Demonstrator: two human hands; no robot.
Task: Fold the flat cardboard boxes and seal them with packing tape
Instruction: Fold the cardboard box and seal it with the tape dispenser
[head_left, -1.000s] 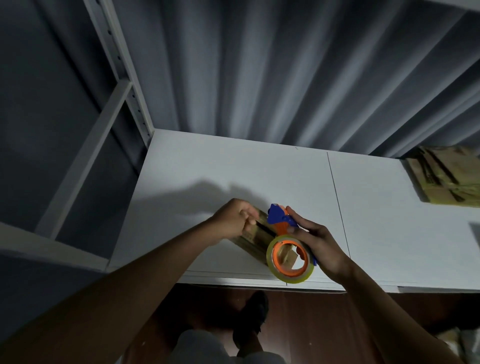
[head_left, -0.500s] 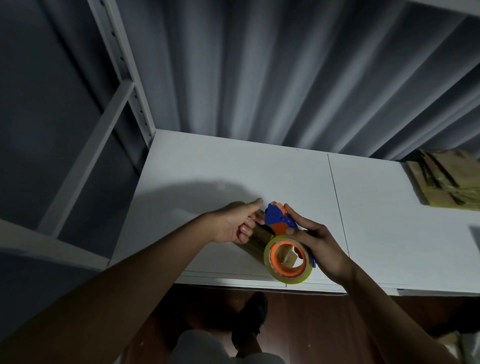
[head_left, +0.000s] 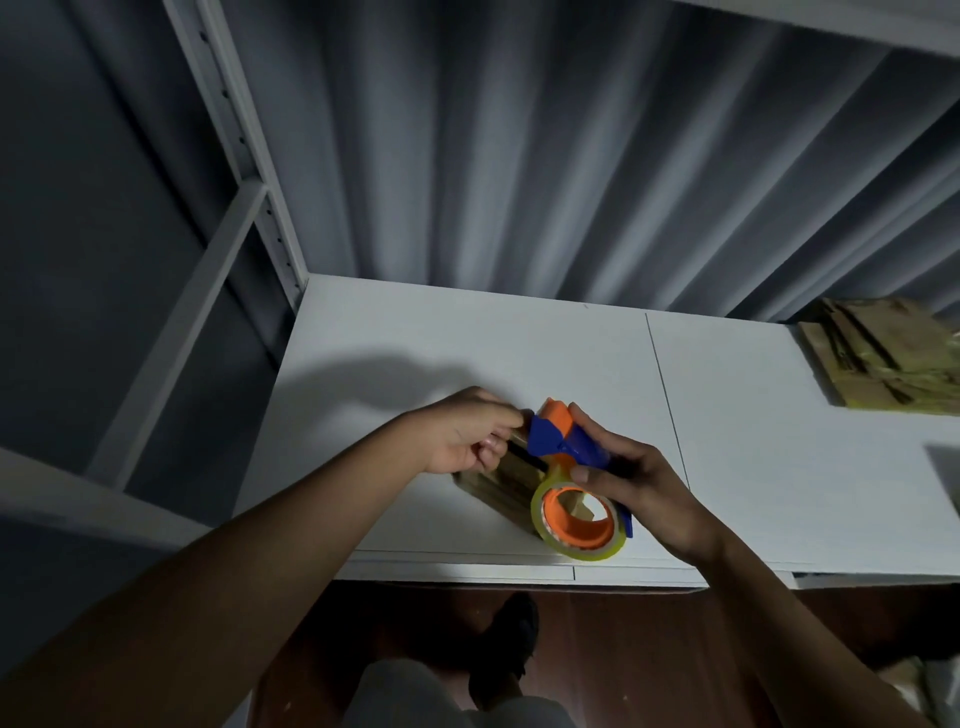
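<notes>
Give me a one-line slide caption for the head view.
Right hand grips tape dispenser over cardboard box; left hand holds the box.

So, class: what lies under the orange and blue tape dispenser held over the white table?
Under the orange and blue tape dispenser lies a small brown cardboard box on the white table. The dispenser and both hands cover much of the box's top.

Dim scene — light from above, soft shadow on table, wide-angle edge bending.
</notes>
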